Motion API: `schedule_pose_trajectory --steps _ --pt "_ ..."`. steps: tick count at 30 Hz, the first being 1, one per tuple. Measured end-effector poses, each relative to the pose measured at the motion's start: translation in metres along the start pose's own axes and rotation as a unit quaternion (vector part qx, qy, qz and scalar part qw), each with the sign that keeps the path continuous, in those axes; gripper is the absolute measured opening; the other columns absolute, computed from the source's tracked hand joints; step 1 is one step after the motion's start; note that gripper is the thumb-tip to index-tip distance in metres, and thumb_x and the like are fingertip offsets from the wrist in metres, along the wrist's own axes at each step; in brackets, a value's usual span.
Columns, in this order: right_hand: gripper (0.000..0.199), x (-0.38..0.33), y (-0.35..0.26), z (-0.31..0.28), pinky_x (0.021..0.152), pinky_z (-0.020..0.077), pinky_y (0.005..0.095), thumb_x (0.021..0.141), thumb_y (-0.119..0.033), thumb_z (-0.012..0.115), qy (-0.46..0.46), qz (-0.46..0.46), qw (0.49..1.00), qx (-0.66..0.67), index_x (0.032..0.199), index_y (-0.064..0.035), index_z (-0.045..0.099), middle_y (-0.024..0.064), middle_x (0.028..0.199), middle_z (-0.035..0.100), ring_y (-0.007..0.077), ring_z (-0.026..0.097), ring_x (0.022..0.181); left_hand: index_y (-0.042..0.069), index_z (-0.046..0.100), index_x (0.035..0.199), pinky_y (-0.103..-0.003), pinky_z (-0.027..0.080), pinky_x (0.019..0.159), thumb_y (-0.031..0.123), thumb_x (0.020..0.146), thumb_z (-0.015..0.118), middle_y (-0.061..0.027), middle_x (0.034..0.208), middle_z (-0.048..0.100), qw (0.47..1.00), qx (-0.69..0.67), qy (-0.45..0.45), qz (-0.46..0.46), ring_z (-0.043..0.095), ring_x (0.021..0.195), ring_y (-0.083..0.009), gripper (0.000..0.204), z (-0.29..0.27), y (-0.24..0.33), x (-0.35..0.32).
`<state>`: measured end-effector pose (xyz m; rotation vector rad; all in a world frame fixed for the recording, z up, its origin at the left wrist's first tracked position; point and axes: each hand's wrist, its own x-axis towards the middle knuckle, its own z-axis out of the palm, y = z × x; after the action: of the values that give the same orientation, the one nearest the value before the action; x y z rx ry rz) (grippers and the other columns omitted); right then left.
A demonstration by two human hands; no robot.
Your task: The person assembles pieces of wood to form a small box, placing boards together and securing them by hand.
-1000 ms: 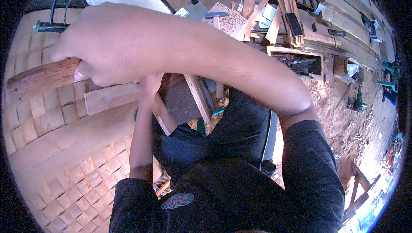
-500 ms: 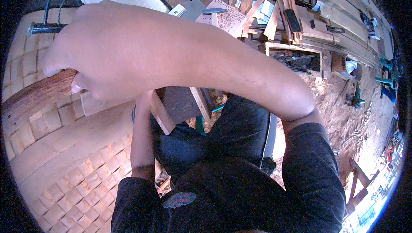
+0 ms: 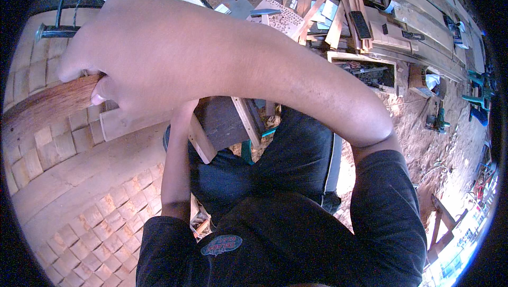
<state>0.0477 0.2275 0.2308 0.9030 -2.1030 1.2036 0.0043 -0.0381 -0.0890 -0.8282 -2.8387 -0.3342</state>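
As my right hand nudges toward one o'clock, the pinched brown wood comes too; my left hand, I can't tell.

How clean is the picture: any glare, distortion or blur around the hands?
Head view: black fisheye rim, with edges bowed toward it; head view: glare washes out part of the lower right; head view: the right hand gripping the brown wooden piece looks slightly soft.

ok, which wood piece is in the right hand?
The dark brown piece, jutting out left from the right hand; the board just below it in view is much paler.
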Motion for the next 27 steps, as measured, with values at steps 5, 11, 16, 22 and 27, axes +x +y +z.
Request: schedule_pose_trajectory --steps 5,11,16,22,27 --pt "0.024 0.001 -0.004 -0.001 0.073 0.0529 0.0417 0.072 -0.013 0.072 0.062 -0.013 0.998 0.009 0.094 -0.0061 0.071 0.0147 0.079 0.067 0.0346 0.065 0.072 0.003 0.061 0.121 -0.046 0.048 0.094 0.039 0.092 0.057 -0.0195 0.121 0.062 0.999 -0.029 -0.023 -0.015 0.059 0.112 -0.0355 0.046 -0.001 0.008 0.005" --pt "0.015 -0.002 -0.008 -0.003 0.072 0.0539 0.0486 0.077 -0.016 0.064 0.004 0.029 0.999 0.014 0.090 -0.0088 0.069 0.0157 0.078 0.068 0.0371 0.067 0.079 0.002 0.064 0.114 -0.046 0.045 0.095 0.031 0.089 0.063 -0.0192 0.110 0.066 0.957 -0.285 0.001 -0.060 0.059 0.110 -0.0340 0.038 -0.022 0.036 0.018" --pt "0.018 -0.004 -0.011 -0.011 0.069 0.0520 0.0467 0.078 -0.019 0.068 -0.026 0.073 0.997 0.003 0.091 -0.0063 0.067 0.0172 0.081 0.068 0.0383 0.066 0.077 0.008 0.069 0.108 -0.047 0.042 0.092 0.027 0.081 0.073 -0.0137 0.101 0.069 0.995 -0.092 -0.042 -0.002 0.060 0.103 -0.0310 0.033 -0.049 0.051 0.025" --pt "0.025 -0.018 -0.013 -0.010 0.066 0.0526 0.0371 0.077 -0.019 0.076 0.000 0.133 0.986 0.097 0.089 -0.0012 0.064 0.0155 0.075 0.066 0.0292 0.068 0.072 0.013 0.069 0.108 -0.044 0.040 0.083 0.030 0.080 0.074 -0.0073 0.099 0.070 0.997 -0.065 -0.051 -0.003 0.061 0.096 -0.0275 0.033 -0.057 0.059 0.026" --pt "0.029 -0.053 -0.001 -0.004 0.084 0.0504 0.0291 0.091 -0.014 0.068 -0.024 0.290 0.951 0.101 0.116 -0.0022 0.060 0.0054 0.103 0.067 0.0136 0.062 0.095 0.015 0.069 0.106 -0.045 0.038 0.087 0.034 0.081 0.071 -0.0067 0.097 0.070 0.996 -0.068 -0.062 -0.013 0.060 0.098 -0.0271 0.032 -0.059 0.058 0.023"
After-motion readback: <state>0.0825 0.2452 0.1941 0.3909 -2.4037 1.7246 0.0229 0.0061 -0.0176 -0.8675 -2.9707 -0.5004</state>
